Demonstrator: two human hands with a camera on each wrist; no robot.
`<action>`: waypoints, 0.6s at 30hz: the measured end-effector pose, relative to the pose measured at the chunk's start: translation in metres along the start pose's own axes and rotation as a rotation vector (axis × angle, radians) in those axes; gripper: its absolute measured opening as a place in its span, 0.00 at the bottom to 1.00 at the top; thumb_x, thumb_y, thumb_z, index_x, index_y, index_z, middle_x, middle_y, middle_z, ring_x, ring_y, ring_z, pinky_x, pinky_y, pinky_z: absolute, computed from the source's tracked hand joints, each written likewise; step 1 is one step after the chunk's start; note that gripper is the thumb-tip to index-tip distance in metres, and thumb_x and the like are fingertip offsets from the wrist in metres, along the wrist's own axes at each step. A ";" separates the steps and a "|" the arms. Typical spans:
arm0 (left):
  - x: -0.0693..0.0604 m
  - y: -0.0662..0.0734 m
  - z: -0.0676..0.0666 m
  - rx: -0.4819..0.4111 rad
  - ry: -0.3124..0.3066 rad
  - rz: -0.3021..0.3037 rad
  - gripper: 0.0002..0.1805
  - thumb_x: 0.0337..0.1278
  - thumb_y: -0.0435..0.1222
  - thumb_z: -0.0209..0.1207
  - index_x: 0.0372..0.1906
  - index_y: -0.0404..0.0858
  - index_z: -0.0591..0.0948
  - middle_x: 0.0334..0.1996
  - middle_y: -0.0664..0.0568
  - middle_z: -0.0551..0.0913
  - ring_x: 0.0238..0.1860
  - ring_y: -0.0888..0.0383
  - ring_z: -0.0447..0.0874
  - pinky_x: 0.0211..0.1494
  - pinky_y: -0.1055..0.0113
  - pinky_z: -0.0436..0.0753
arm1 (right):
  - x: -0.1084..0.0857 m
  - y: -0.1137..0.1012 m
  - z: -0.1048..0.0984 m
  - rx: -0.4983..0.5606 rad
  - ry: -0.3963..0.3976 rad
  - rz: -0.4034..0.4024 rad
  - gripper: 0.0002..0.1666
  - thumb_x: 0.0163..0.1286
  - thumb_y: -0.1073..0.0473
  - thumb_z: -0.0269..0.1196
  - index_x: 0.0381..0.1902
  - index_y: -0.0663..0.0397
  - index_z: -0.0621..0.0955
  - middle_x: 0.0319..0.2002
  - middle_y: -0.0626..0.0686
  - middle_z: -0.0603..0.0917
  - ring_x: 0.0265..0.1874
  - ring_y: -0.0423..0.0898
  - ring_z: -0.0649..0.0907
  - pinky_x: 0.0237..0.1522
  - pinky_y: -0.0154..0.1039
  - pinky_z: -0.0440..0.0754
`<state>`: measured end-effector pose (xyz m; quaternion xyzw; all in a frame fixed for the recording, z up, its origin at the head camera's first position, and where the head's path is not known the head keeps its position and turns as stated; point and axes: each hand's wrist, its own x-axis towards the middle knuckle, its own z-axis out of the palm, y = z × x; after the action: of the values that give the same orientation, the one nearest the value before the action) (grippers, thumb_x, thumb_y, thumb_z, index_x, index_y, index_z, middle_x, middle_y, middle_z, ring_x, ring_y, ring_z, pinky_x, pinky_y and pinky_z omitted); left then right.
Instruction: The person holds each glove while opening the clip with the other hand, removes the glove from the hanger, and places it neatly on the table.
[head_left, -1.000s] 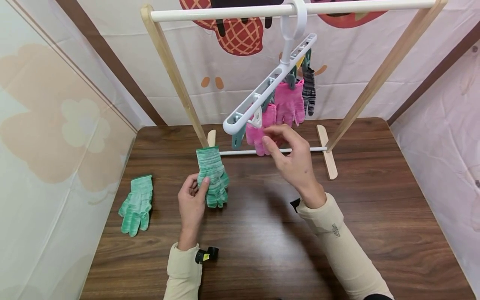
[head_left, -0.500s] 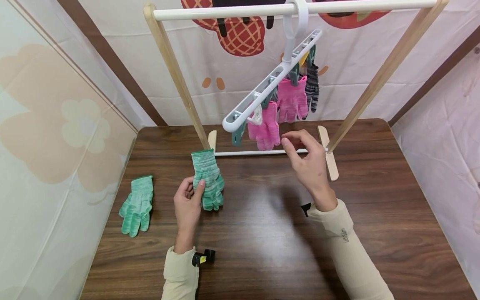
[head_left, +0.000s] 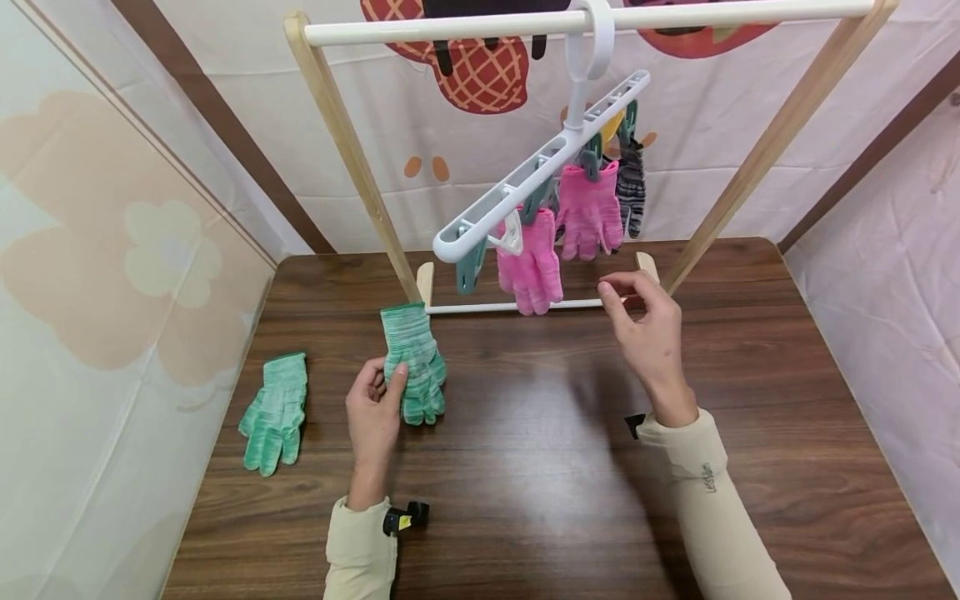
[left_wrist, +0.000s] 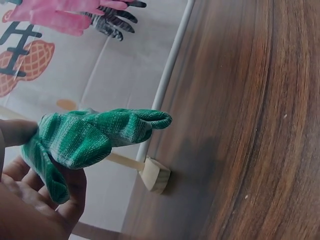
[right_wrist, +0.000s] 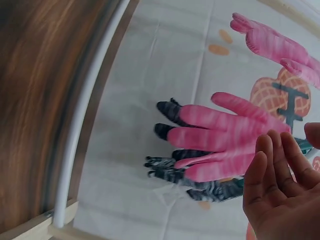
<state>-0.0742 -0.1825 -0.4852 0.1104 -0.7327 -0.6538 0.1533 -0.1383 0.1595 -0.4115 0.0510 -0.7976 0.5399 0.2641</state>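
Observation:
My left hand (head_left: 377, 408) pinches a green striped glove (head_left: 412, 350) between thumb and fingers, cuff up, above the table; the left wrist view shows the glove's fingers (left_wrist: 125, 125) pointing away from the palm. My right hand (head_left: 648, 333) hangs in the air right of the hanger, fingers loosely bent, holding nothing. Two pink gloves (head_left: 532, 258) hang from green clips (head_left: 470, 265) on a white hanger (head_left: 540, 167). Behind them dangle dark grey striped gloves (head_left: 632, 192), partly hidden. The clip at the near end of the hanger bears no glove.
A second green glove (head_left: 275, 414) lies flat on the dark wooden table (head_left: 510, 517) at the left. The hanger hooks over the white top rail (head_left: 450, 27) of a wooden rack, whose lower bar (head_left: 480, 308) runs along the table's back. Fabric walls (head_left: 105, 333) stand around.
My right hand has withdrawn to the right from the near pink glove. The hanger has swung a little. My left hand has shifted slightly left with the green glove.

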 end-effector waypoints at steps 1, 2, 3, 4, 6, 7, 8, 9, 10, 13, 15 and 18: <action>0.000 0.000 -0.001 0.004 0.002 -0.003 0.15 0.72 0.41 0.64 0.51 0.33 0.85 0.37 0.59 0.88 0.35 0.65 0.83 0.38 0.73 0.80 | 0.000 -0.001 -0.001 -0.010 0.004 0.020 0.07 0.72 0.65 0.67 0.44 0.64 0.87 0.39 0.61 0.88 0.35 0.30 0.80 0.42 0.28 0.77; -0.001 -0.001 -0.002 0.007 0.005 -0.007 0.15 0.72 0.42 0.64 0.51 0.33 0.85 0.37 0.59 0.88 0.34 0.65 0.83 0.38 0.73 0.79 | -0.001 -0.002 -0.003 -0.015 0.009 0.038 0.08 0.72 0.66 0.67 0.44 0.66 0.87 0.39 0.62 0.88 0.35 0.30 0.79 0.42 0.28 0.77; -0.001 -0.001 -0.004 0.012 0.008 -0.011 0.15 0.72 0.42 0.64 0.51 0.34 0.85 0.37 0.60 0.88 0.34 0.65 0.82 0.37 0.73 0.79 | -0.002 -0.003 -0.005 -0.022 0.015 0.052 0.08 0.72 0.67 0.67 0.45 0.67 0.87 0.39 0.63 0.87 0.34 0.30 0.79 0.42 0.28 0.77; -0.001 -0.001 -0.004 0.017 0.012 -0.013 0.15 0.72 0.42 0.64 0.51 0.34 0.85 0.37 0.60 0.88 0.33 0.65 0.82 0.37 0.74 0.78 | -0.002 -0.003 -0.007 -0.026 0.020 0.065 0.08 0.72 0.67 0.66 0.45 0.68 0.86 0.39 0.64 0.87 0.34 0.30 0.78 0.43 0.29 0.77; -0.002 -0.002 -0.004 0.029 0.023 -0.020 0.15 0.72 0.42 0.64 0.51 0.34 0.85 0.36 0.62 0.88 0.33 0.65 0.81 0.36 0.74 0.78 | -0.002 -0.001 -0.011 -0.038 0.032 0.089 0.09 0.73 0.68 0.66 0.46 0.70 0.86 0.39 0.65 0.86 0.34 0.29 0.78 0.43 0.27 0.76; -0.002 -0.003 -0.005 0.035 0.028 -0.022 0.15 0.72 0.42 0.64 0.51 0.34 0.85 0.36 0.62 0.88 0.33 0.65 0.81 0.37 0.75 0.78 | -0.002 0.002 -0.013 -0.044 0.037 0.098 0.09 0.73 0.67 0.66 0.46 0.70 0.86 0.39 0.65 0.86 0.34 0.29 0.78 0.43 0.26 0.76; -0.002 -0.003 -0.005 0.040 0.032 -0.025 0.15 0.72 0.42 0.64 0.51 0.34 0.85 0.36 0.63 0.88 0.33 0.66 0.81 0.37 0.75 0.78 | -0.002 0.006 -0.015 -0.049 0.043 0.104 0.09 0.73 0.67 0.66 0.47 0.69 0.86 0.40 0.64 0.86 0.35 0.28 0.78 0.42 0.25 0.75; -0.002 -0.004 -0.005 0.044 0.032 -0.025 0.15 0.72 0.42 0.64 0.51 0.34 0.85 0.36 0.63 0.88 0.33 0.66 0.81 0.37 0.75 0.78 | -0.002 0.011 -0.017 -0.055 0.051 0.112 0.10 0.73 0.66 0.66 0.47 0.68 0.86 0.40 0.63 0.87 0.35 0.28 0.78 0.42 0.24 0.75; -0.002 -0.004 -0.005 0.049 0.031 -0.028 0.15 0.72 0.42 0.64 0.51 0.34 0.85 0.36 0.63 0.88 0.33 0.66 0.82 0.37 0.75 0.78 | -0.002 0.017 -0.019 -0.056 0.057 0.119 0.10 0.73 0.65 0.66 0.48 0.67 0.86 0.40 0.62 0.87 0.36 0.28 0.78 0.42 0.24 0.75; -0.002 -0.005 -0.006 0.063 0.023 -0.034 0.16 0.73 0.43 0.63 0.52 0.35 0.85 0.37 0.64 0.87 0.35 0.66 0.82 0.39 0.75 0.78 | -0.002 0.032 -0.023 -0.056 0.075 0.132 0.10 0.73 0.63 0.67 0.48 0.63 0.87 0.40 0.57 0.86 0.38 0.29 0.79 0.40 0.24 0.76; -0.002 -0.006 -0.007 0.065 0.022 -0.037 0.16 0.73 0.44 0.63 0.52 0.35 0.85 0.38 0.63 0.88 0.35 0.66 0.83 0.39 0.75 0.79 | -0.001 0.040 -0.026 -0.051 0.084 0.136 0.10 0.73 0.62 0.67 0.49 0.62 0.87 0.40 0.54 0.86 0.38 0.29 0.80 0.39 0.25 0.76; -0.002 -0.007 -0.009 0.072 0.030 -0.038 0.16 0.73 0.44 0.63 0.53 0.36 0.85 0.38 0.63 0.88 0.36 0.66 0.84 0.39 0.75 0.79 | 0.001 0.047 -0.028 -0.060 0.098 0.138 0.11 0.74 0.61 0.67 0.49 0.62 0.87 0.40 0.52 0.84 0.37 0.29 0.80 0.37 0.24 0.76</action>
<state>-0.0696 -0.1910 -0.4918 0.1398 -0.7511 -0.6280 0.1478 -0.1457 0.2044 -0.4429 -0.0385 -0.8010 0.5346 0.2666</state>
